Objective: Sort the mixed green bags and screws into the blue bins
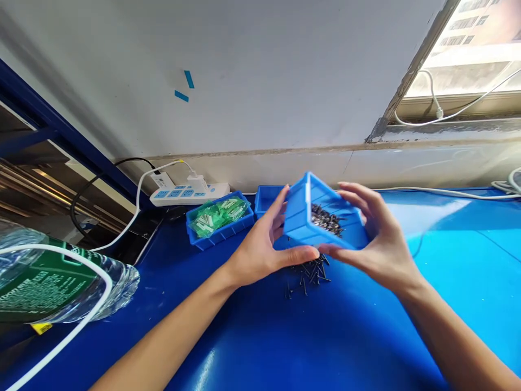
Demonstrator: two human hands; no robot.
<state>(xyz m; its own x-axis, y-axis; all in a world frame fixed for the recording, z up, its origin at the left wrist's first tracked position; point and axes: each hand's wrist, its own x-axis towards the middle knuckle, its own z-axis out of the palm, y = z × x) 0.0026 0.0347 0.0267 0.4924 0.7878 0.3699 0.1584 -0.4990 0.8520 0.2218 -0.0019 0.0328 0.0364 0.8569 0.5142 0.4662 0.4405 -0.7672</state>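
Observation:
A blue plastic bin (pixel 296 217) is held tilted above the table, with dark screws (pixel 326 220) gathered inside it. My left hand (pixel 260 247) grips its left side, thumb along the lower edge. On the right side my right hand (pixel 380 239) holds the same bin, its thumb near the left thumb. Below the bin, a loose pile of dark screws (pixel 312 273) lies on the blue table (pixel 260 331), partly hidden by the bin and hands.
A blue bin (pixel 222 234) with green bags (pixel 220 215) stands at the back left, beside another blue bin (pixel 266 198) partly covered by my left hand. Behind are a power strip (pixel 189 194) and cables. A large plastic bottle (pixel 61 277) lies at left.

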